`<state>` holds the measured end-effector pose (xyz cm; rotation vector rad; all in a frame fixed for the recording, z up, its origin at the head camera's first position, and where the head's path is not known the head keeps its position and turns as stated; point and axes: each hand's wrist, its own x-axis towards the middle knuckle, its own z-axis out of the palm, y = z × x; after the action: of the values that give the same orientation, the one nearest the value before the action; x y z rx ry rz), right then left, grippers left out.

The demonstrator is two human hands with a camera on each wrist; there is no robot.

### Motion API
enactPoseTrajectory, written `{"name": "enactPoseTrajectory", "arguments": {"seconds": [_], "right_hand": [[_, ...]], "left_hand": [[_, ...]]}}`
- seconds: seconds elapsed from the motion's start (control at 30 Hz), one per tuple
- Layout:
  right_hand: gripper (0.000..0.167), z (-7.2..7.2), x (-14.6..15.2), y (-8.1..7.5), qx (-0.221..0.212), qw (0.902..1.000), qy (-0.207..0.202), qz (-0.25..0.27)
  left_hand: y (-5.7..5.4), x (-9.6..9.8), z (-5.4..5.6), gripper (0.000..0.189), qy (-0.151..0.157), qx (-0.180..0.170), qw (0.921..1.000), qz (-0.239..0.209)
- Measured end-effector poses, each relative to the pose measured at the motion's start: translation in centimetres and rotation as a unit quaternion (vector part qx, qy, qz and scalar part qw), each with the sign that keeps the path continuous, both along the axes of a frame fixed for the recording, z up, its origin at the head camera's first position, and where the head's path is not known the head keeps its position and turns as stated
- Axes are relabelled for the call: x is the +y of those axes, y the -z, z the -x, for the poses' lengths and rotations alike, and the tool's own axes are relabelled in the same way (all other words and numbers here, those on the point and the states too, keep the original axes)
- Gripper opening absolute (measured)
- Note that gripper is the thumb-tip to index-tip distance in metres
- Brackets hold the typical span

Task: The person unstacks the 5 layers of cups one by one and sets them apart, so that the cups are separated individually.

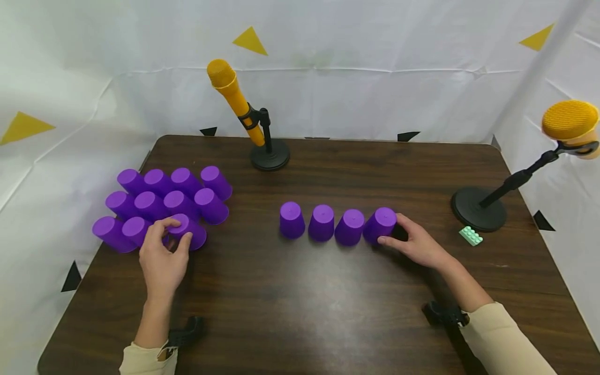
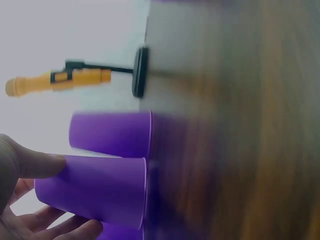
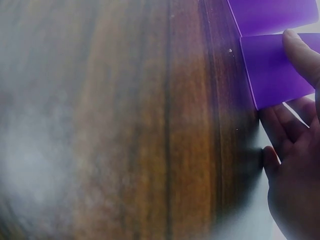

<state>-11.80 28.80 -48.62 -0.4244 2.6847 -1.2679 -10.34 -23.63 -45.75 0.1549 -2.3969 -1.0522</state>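
Upside-down purple cups stand in two places on the brown table. At the left, my left hand (image 1: 164, 260) grips a purple cup (image 1: 187, 233) in the near row of a block of several cups (image 1: 150, 205). In the left wrist view, the thumb lies on one side of that cup (image 2: 97, 187) and the fingers on the other. Toward the right, my right hand (image 1: 422, 244) holds the rightmost cup (image 1: 380, 225) of a short row (image 1: 321, 224) between thumb and fingers. The right wrist view has this cup (image 3: 270, 70) touching its neighbour.
An orange microphone (image 1: 234, 99) on a black stand (image 1: 270, 156) is at the table's back. Another orange microphone (image 1: 569, 120) leans from a stand (image 1: 478, 209) at the right, with a mint-green toy brick (image 1: 471, 236) beside its base. White sheeting (image 1: 351, 94) surrounds the table (image 1: 300, 307).
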Motion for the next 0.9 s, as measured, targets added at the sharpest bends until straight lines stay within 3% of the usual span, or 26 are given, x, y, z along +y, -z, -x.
{"name": "enactPoseTrajectory", "arguments": {"seconds": [0.17, 0.4, 0.57, 0.73, 0.9], "right_hand": [[0.06, 0.1, 0.1, 0.0, 0.001, 1.0, 0.0, 0.003], [0.06, 0.0, 0.1, 0.1, 0.004, 1.0, 0.001, 0.001], [0.059, -0.1, 0.0, -0.1, 0.003, 1.0, 0.003, 0.003], [0.059, -0.2, 0.0, -0.2, -0.001, 1.0, 0.0, 0.002], [0.057, -0.1, 0.0, 0.0, 0.006, 1.0, 0.001, 0.003]], "left_hand": [[0.2, -1.6, -0.2, 0.025, -0.036, -0.012, 0.9992, 0.01], [-0.1, -1.9, -0.2, 0.025, -0.057, -0.043, 0.9974, 0.006], [-0.1, -1.9, -0.2, 0.025, -0.059, -0.042, 0.9974, 0.003], [-0.4, -1.9, -0.2, 0.023, -0.05, 0.002, 0.9987, 0.007], [-1.9, -0.6, -0.1, 0.022, -0.058, 0.075, 0.9955, 0.01]]}}
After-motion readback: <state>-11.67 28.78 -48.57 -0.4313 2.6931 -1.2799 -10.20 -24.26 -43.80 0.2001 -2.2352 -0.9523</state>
